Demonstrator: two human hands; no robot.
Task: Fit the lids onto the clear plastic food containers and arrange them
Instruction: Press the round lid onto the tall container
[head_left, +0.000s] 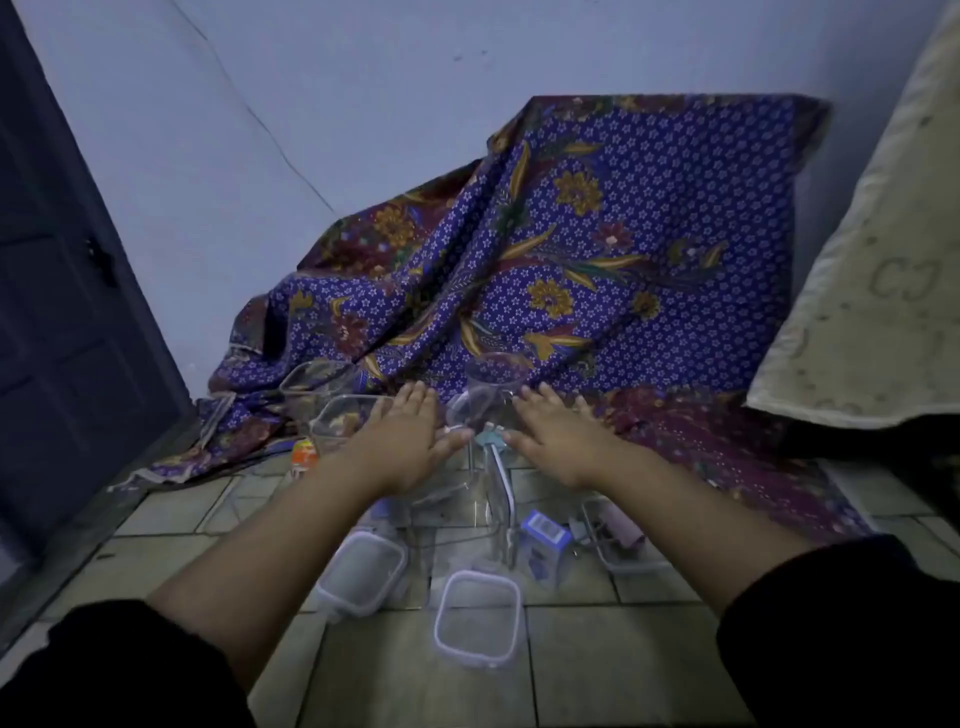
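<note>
Tiled floor (171, 551) carries everything, dimly lit. Nearest, two lids (478, 618) lie flat, unfitted. Beyond them stand clear containers (488, 499), open-topped, with a blue box (543, 535) just right of them. Past those, the left hand (410, 436) and right hand (558, 439) hover flat, fingers spread, holding nothing. More open containers sit further left against the patterned cloth (597, 249). Judging by this, lidding is hardly begun.

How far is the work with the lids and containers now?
Nothing looks done. Two lids lie loose on the tiled floor; the clear containers stand uncovered near the cloth. Left hand and right hand hover open, holding nothing. All fitting and arranging remains.
</note>
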